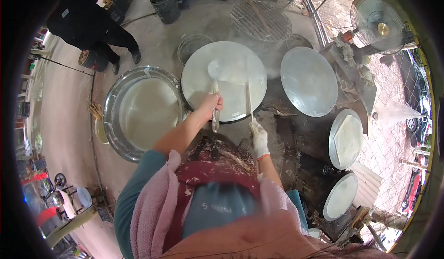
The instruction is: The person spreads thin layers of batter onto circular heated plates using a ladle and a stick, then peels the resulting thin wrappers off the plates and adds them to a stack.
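A ladle (214, 69) with a round bowl is in the grip of my left hand (210, 107), and its bowl rests on or just above a steaming round cooking surface (198, 77). A wet whitish film spreads beside the bowl. My right hand (259, 140), in a white work glove, grips a long thin stick (249, 99) that reaches over the right part of the surface. Whether the stick touches it, I cannot tell. To the left stands a wide metal basin (111, 130) of off-white liquid (149, 113).
A round metal lid (308, 82) leans at the right. Beyond it are a round tray (333, 155) bearing a pale sheet (348, 141) and another round tray (341, 197). A fan (377, 25) stands by the wire fence. Farther back are a person (93, 19) in dark clothes and a bucket (165, 7).
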`<state>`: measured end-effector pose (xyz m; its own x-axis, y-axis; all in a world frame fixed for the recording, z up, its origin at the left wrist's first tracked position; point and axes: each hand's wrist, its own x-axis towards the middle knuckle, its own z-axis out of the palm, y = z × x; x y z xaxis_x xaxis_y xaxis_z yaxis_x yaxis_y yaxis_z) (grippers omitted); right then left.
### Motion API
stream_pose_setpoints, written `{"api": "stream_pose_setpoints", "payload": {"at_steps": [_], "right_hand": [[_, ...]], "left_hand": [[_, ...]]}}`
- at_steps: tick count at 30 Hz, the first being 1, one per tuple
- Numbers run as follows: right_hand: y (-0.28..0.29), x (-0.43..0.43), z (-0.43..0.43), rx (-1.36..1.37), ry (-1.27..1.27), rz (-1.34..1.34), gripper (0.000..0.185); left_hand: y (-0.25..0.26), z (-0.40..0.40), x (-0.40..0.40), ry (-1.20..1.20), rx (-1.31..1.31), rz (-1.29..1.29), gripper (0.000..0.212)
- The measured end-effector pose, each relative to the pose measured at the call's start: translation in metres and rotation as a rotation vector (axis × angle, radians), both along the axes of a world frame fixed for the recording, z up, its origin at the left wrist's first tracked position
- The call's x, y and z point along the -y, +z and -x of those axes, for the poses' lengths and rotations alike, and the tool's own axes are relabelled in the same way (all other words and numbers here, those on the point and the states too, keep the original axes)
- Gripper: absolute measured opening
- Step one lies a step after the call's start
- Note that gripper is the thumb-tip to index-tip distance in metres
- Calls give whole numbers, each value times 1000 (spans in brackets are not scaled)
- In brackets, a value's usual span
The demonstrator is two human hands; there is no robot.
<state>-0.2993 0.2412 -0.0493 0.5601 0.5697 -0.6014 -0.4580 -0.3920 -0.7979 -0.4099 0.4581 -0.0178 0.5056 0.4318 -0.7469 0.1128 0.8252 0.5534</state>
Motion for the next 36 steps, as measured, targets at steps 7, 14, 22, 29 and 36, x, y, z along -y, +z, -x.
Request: {"api": "stream_pose_setpoints", "payload": {"at_steps": [7,14,22,29,36], "right_hand": [[46,-30,41,-368,91,-1,26],[12,6,-10,272,310,23,33],[29,113,-93,455,407,144,50],[19,221,-227,382,-476,-15,41],[34,163,-324,774,-65,407,51]], "left_hand": [[5,28,1,242,664,507,14],[77,50,-16,-94,480,31,28],[122,-95,10,-496,403,-220,32],[99,-303,88,-563,386,-324,30],[-30,-448,157,-446,177,-581,25]]}}
